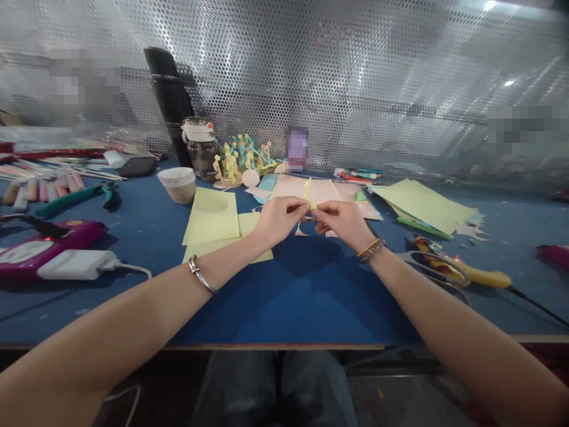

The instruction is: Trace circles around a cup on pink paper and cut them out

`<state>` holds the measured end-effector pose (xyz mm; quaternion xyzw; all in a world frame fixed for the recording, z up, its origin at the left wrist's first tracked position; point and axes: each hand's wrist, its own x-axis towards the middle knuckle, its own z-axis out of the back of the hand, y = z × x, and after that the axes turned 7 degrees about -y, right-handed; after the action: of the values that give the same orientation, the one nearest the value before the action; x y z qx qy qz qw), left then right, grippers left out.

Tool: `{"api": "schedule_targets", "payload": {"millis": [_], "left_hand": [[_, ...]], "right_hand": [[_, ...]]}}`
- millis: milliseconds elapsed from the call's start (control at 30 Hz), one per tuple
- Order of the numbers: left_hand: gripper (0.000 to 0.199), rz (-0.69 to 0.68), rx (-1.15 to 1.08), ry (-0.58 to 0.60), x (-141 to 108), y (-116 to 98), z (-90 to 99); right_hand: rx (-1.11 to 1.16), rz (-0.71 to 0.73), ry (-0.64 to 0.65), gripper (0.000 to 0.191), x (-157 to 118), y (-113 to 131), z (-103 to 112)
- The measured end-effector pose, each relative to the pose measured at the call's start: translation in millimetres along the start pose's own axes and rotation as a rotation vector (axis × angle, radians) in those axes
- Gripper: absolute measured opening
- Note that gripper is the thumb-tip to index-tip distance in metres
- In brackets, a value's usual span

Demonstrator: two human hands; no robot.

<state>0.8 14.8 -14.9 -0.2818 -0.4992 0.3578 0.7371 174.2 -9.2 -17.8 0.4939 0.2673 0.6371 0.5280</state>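
My left hand (pixel 280 220) and my right hand (pixel 340 223) meet above the blue work mat (pixel 306 296), their fingertips pinching a small pale yellow paper strip (pixel 307 191) from both sides. Beneath the hands lies a pale pink paper sheet (pixel 311 191). A stack of pale yellow paper sheets (pixel 210 216) sits to the left of my left hand. Another pale yellow sheet (pixel 422 204) lies to the right of my right hand. A metal bangle circles my left wrist, and a beaded bracelet circles my right.
Steel scissors (pixel 433 268) and a yellow corded tool (pixel 478 276) lie at the right. A magenta device with a white power adapter (pixel 75 264), green-handled pliers (pixel 73 200), a paper cup (pixel 176 184), a glass jar (pixel 200 149), a black flask (pixel 171 107) and a paper model (pixel 242 157) stand left and behind.
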Motion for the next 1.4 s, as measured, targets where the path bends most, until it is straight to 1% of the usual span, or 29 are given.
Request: {"api": "schedule_targets", "payload": {"millis": [100,233,400,533,700,767,833,933,1033,1167,1300,1400], "left_hand": [[0.017,0.055,-0.085,0.017,0.7,3.0,-2.4],[0.017,0.077,-0.102,0.013,2.1,6.6,-3.1],[0.014,0.031,-0.052,0.013,1.6,5.5,-0.4],[0.013,0.021,0.012,0.017,0.5,3.6,0.7],[0.015,0.077,-0.018,0.029,0.1,2.3,1.1],[0.014,0.085,0.001,0.032,-0.4,1.5,1.3],[0.014,0.062,0.043,0.026,-1.2,0.5,1.4],[0.023,0.005,0.127,0.029,-2.4,-0.6,1.0],[0.026,-0.032,0.175,0.036,-3.2,-0.6,0.5],[0.022,-0.118,0.234,0.071,-3.2,0.5,1.5],[0.018,-0.231,0.324,0.101,-2.0,1.0,3.3],[0.018,-0.257,0.348,0.123,-1.6,1.5,3.5]], "right_hand": [[0.023,-0.025,-0.006,0.028,0.6,-0.2,0.3],[0.033,-0.024,0.039,0.029,-1.3,1.5,-0.4],[0.06,-0.017,0.069,0.033,-2.0,0.0,-0.9],[0.061,-0.014,0.073,0.033,-1.4,-1.6,-0.8],[0.027,-0.01,0.063,0.034,-0.4,-2.5,-0.7],[0.014,-0.002,0.055,0.034,0.1,-3.2,-0.6],[0.005,-0.006,0.046,0.034,0.5,-3.8,-0.8],[0.019,-0.031,0.039,0.033,0.8,-4.6,-1.8],[0.033,-0.054,0.056,0.035,0.4,-4.4,-3.3],[0.034,-0.047,0.086,0.037,-0.4,-3.3,-4.5],[0.034,-0.06,0.083,0.038,0.2,-3.6,-4.0],[0.036,-0.083,0.079,0.037,1.1,-4.6,-3.2]]}}
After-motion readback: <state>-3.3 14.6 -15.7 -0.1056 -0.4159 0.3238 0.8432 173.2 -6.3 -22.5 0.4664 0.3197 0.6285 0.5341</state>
